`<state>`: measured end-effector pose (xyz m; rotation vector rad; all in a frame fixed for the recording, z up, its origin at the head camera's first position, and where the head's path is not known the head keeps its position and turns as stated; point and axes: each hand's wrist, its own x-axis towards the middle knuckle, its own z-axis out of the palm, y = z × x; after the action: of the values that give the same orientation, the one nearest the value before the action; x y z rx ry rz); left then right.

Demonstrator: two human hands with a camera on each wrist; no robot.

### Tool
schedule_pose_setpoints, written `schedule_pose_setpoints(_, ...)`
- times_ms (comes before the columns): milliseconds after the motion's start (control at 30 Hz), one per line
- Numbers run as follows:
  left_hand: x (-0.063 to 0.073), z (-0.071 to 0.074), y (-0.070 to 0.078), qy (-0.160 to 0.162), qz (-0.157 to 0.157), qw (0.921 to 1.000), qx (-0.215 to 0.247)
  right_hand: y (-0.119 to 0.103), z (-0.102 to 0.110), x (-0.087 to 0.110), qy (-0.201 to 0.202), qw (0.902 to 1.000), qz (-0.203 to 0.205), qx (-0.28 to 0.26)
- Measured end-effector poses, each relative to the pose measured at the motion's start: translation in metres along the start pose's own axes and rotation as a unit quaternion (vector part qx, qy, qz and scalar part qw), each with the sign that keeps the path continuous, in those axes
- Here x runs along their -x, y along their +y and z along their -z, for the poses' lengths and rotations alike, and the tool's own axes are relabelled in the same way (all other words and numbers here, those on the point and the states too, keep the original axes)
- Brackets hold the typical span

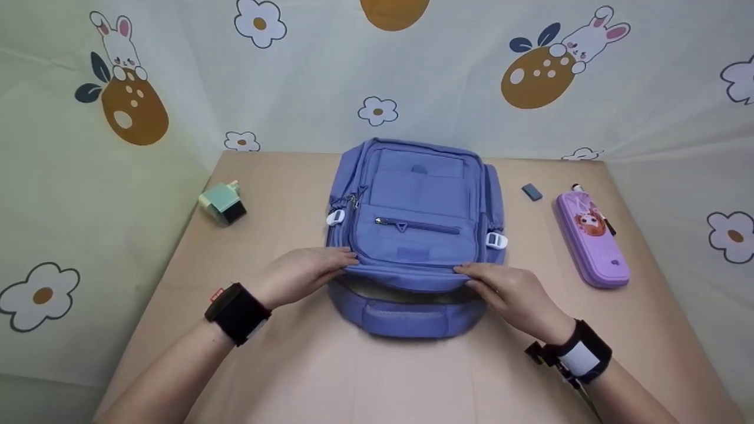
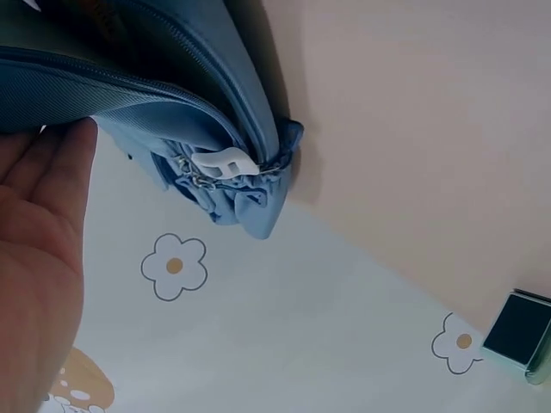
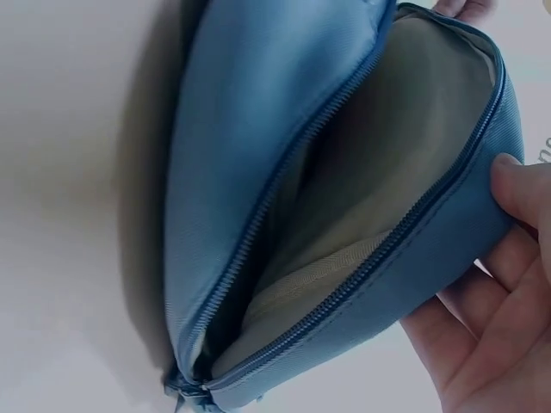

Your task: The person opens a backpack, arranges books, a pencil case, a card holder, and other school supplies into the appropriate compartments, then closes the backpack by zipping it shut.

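Note:
A blue backpack (image 1: 421, 194) lies on its back on the table, its main compartment gaping at the near end. My left hand (image 1: 303, 271) holds the left side of the front panel's edge. At the right side of that same edge, my right hand (image 1: 515, 294) pinches the fabric. The right wrist view shows the parted zipper (image 3: 344, 292) and a pale lining (image 3: 387, 146), with the right thumb (image 3: 521, 185) pressed against the outer cloth. In the left wrist view, the left fingers (image 2: 65, 168) meet the panel's cloth; the thumb is hidden there.
A mint-green block-shaped object (image 1: 224, 203) with a black face stands at the left. On the right are a small dark blue eraser-like block (image 1: 532, 192), a purple pencil case (image 1: 592, 241) and a dark marker (image 1: 608, 224) beside it. Patterned cloth (image 1: 318, 76) surrounds the table (image 1: 412, 383).

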<state>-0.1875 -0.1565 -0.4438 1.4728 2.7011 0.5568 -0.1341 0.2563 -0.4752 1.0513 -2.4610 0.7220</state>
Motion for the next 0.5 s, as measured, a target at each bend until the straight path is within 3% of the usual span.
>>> schedule_pose_setpoints(267,0.003,-0.012,0.000,-0.037,0.003,0.9993,-0.010,0.000,-0.011,0.010,-0.037,0.9992,0.012,-0.010)
schedule_pose_setpoints(500,0.002,-0.017,-0.001,-0.040,-0.015,0.9987,-0.030,0.000,-0.015,0.013,-0.062,0.9978,0.018,-0.012)
